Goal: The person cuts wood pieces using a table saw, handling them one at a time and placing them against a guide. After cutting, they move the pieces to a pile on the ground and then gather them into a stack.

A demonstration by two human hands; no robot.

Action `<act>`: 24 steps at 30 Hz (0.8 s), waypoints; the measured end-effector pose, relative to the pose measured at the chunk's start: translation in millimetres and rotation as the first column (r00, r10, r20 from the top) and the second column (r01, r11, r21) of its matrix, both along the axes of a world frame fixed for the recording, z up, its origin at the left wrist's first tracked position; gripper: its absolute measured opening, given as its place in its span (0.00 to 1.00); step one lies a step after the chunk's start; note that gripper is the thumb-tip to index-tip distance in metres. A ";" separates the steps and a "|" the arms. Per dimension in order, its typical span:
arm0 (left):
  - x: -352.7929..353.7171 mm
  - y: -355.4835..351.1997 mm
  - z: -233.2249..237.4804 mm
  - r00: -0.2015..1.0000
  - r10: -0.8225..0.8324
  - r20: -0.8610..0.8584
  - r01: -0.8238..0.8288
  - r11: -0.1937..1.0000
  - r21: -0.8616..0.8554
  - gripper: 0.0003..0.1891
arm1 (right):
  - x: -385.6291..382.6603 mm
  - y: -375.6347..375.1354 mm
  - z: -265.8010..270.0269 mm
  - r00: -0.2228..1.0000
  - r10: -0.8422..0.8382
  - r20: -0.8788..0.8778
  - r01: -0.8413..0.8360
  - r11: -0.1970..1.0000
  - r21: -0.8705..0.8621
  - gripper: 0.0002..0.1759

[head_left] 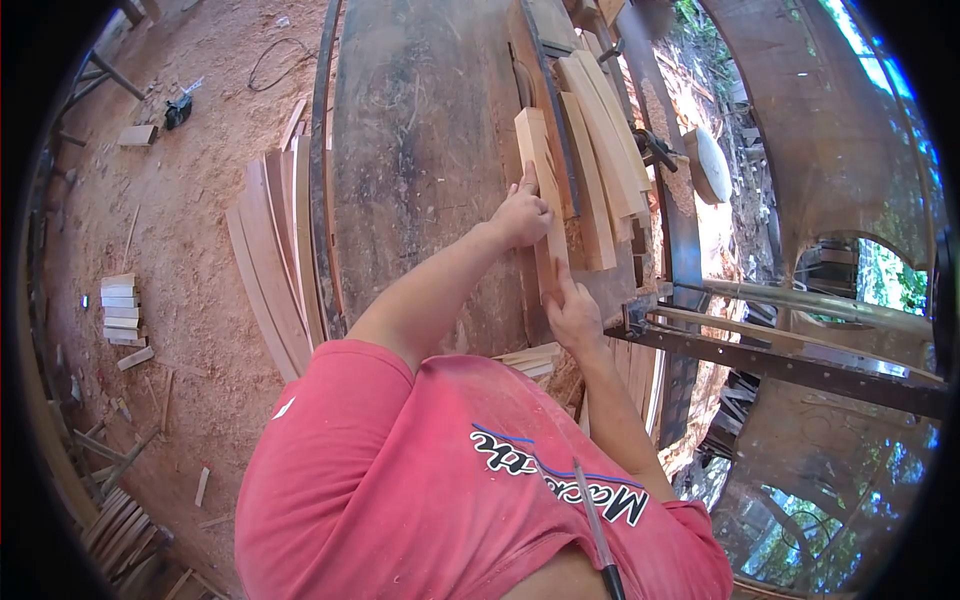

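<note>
A pale squared wooden strip lies lengthwise along a raised wooden fence on the worn workbench. My left hand is closed over the strip's middle, its index finger stretched forward along the wood. Nearer to my body, my right hand grips the strip's near end, thumb on top. Beyond the fence, to the right, rest several cut wooden strips side by side.
Long curved-looking boards lean against the bench's left side. Sawdust covers the ground, where a stack of short wood blocks sits. A metal beam spans the right side. A pen shows in front of my shirt.
</note>
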State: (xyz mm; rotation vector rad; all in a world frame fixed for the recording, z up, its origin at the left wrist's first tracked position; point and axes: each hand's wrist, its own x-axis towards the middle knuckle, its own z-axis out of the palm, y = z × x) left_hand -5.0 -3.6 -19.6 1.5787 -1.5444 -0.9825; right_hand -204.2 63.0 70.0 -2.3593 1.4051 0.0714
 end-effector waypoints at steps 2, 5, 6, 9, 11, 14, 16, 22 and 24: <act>0.8 -1.0 -1.4 1.000 -0.006 -0.004 0.006 1.000 0.003 0.22 | -0.5 -0.5 -0.6 1.000 0.001 0.003 -0.001 1.000 0.003 0.38; 4.1 -0.5 1.6 0.999 0.007 -0.031 -0.007 1.000 0.006 0.24 | -1.5 -1.1 2.2 0.998 0.017 0.055 -0.016 1.000 -0.010 0.37; 6.3 -0.5 3.2 0.998 0.026 -0.056 -0.025 1.000 0.006 0.25 | -1.5 -2.9 4.4 0.994 0.031 0.103 -0.028 0.999 -0.026 0.36; 19.9 -6.0 8.6 0.997 -0.028 -0.074 0.025 0.999 -0.028 0.27 | 3.8 -8.0 35.8 0.997 -0.012 0.082 0.019 0.996 -0.084 0.31; 25.0 -9.4 10.7 0.994 -0.029 -0.108 0.019 0.996 -0.087 0.26 | 8.4 -17.4 61.3 0.991 0.018 0.135 0.000 0.991 -0.134 0.29; 30.4 -13.9 28.9 0.975 0.005 -0.223 -0.030 0.993 -0.112 0.25 | 20.5 -37.4 96.9 0.979 0.073 0.192 -0.025 0.970 -0.241 0.25; 33.5 -19.2 38.7 0.952 0.047 -0.303 -0.072 0.995 -0.074 0.25 | 33.7 -50.5 119.9 0.976 0.099 0.194 -0.038 0.954 -0.297 0.23; 35.7 -45.0 39.4 0.908 0.111 -0.404 -0.159 0.984 -0.087 0.26 | 73.4 -92.6 161.2 0.951 -0.011 0.309 0.091 0.965 -0.246 0.20; 34.7 -52.8 38.4 0.852 0.127 -0.508 -0.204 0.974 -0.098 0.26 | 84.6 -107.6 168.8 0.966 -0.007 0.260 0.100 0.932 -0.348 0.19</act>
